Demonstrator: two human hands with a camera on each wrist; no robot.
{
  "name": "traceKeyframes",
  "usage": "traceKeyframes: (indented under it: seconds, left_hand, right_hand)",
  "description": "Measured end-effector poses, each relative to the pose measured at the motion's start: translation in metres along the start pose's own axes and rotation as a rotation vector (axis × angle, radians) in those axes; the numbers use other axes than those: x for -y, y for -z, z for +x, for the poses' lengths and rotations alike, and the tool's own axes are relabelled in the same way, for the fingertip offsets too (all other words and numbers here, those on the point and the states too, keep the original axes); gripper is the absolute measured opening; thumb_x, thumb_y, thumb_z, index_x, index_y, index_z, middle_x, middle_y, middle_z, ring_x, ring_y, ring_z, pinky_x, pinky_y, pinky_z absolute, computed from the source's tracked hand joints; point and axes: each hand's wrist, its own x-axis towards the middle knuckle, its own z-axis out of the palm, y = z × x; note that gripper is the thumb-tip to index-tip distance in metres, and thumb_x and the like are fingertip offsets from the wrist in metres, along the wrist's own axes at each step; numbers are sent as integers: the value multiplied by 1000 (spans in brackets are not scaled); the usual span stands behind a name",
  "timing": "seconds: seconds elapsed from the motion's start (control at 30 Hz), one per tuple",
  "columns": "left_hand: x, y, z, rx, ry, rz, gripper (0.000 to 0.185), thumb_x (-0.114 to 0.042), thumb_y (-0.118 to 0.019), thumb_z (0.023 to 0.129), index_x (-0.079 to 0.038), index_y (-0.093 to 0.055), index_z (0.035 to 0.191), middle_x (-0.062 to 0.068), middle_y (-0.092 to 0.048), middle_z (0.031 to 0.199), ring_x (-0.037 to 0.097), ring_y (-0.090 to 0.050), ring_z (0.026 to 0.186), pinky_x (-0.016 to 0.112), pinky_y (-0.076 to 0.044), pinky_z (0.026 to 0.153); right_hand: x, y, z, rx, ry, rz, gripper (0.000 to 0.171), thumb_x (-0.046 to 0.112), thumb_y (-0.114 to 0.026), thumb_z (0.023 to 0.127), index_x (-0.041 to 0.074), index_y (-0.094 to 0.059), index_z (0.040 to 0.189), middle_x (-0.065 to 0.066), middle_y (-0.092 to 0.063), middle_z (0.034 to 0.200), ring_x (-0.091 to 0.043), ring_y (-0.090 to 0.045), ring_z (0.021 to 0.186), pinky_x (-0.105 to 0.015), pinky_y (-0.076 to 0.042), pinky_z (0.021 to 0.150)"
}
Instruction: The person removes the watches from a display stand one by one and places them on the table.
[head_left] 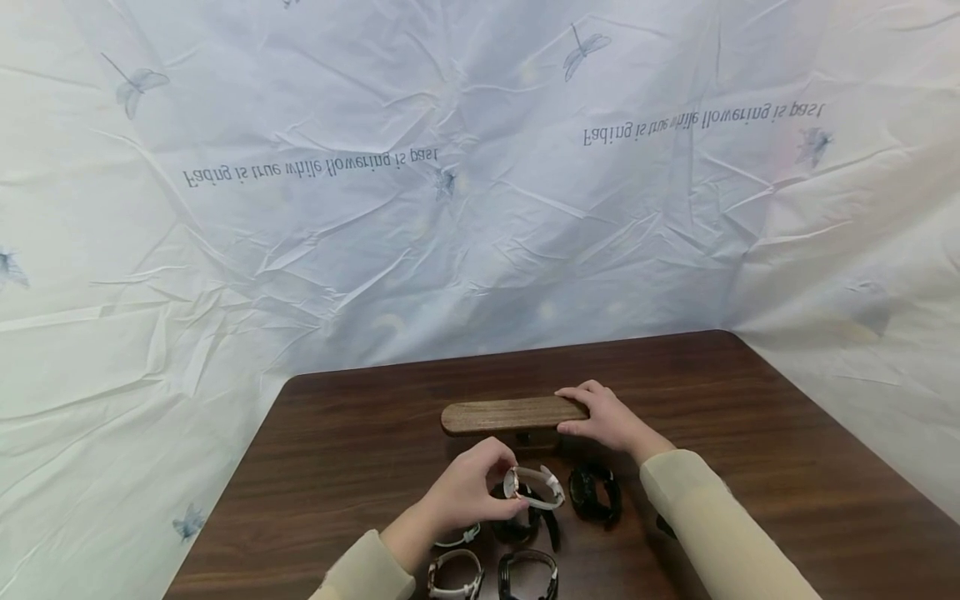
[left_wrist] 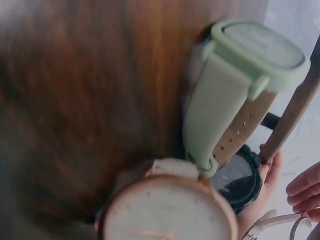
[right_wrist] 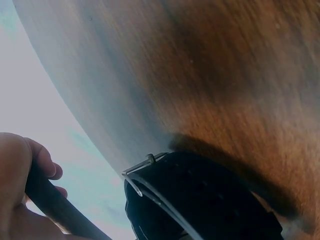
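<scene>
Hands at work over a dark wooden table — the left hand pinches a white-strapped watch in a closed grip, lifted above other watches. At twelve o'clock from it lies a wooden stand bar, long axis running nine to three; the right hand curls round its three-o'clock end. Bare table lies open beyond — toward the far edge.

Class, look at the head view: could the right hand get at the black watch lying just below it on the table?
Probably yes. The right hand grips the wooden bar, so it must let go first; the black watch lies uncovered just beside that forearm.
</scene>
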Motion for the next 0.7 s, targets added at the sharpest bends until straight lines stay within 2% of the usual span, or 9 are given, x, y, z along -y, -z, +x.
traceKeyframes:
  seconds: [0.23, 0.4, 0.63, 0.7]
  left_hand:
    - [-3, -7, 0, 25, -17, -2, 34, -35, -67, 74, -16, -49, 96, -10, -44, 92, 11, -48, 78, 21, -43, 68]
    - [-9, -11, 1, 84, -13, 9, 35, -37, -65, 75, -18, -48, 98, -10, -46, 94, 4, -49, 83, 23, -45, 72]
    - [-19, -17, 4, 172, -14, 0, 30, -29, -66, 75, -17, -44, 92, -10, -44, 86, 8, -48, 70, 13, -40, 61]
    - [-21, -19, 5, 189, -3, -7, 30, -29, -66, 75, -17, -44, 92, -10, -44, 86, 8, -48, 71, 12, -39, 62]
  right_hand:
    - [-1, -1, -1, 3, 5, 2, 64, 54, -58, 72, 24, -44, 127, -4, -38, 115, -25, -39, 101, -43, -39, 75]
    - [0, -1, -1, 2, 1, 4, 64, 55, -58, 71, 26, -44, 126, -3, -38, 115, -24, -39, 102, -43, -39, 76]
    - [2, 1, -2, 2, 2, 15, 63, 51, -60, 73, 23, -44, 127, -4, -38, 115, -24, -38, 102, -43, -39, 76]
    - [3, 1, -2, 1, 1, 14, 62, 51, -60, 73, 24, -45, 127, -4, -38, 115, -24, -38, 101, -42, -39, 75]
